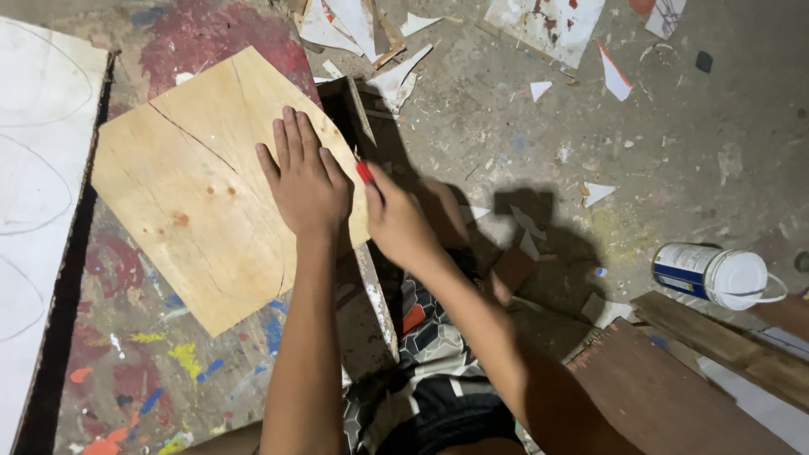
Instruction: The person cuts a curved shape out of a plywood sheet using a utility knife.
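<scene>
— Plywood first: where does the pale plywood sheet (198, 190) lie?

— Flat on a paint-splashed workboard (135, 354), just right of a white panel (38, 194) with pencilled curves. A dark crack runs across its face.

— And the hands?

— They sit close together but not touching. The left hand (305, 179) presses down flat on the sheet's right corner, fingers spread and straight. The right hand (396, 221) is just beside that edge, closed around a small red-tipped tool (364, 172) whose tip meets the plywood's edge.

— Further right?

— Paper scraps (396, 77) litter the grey floor, and a white plastic jar (718, 274) lies on its side near dark wooden planks (674, 388).
</scene>
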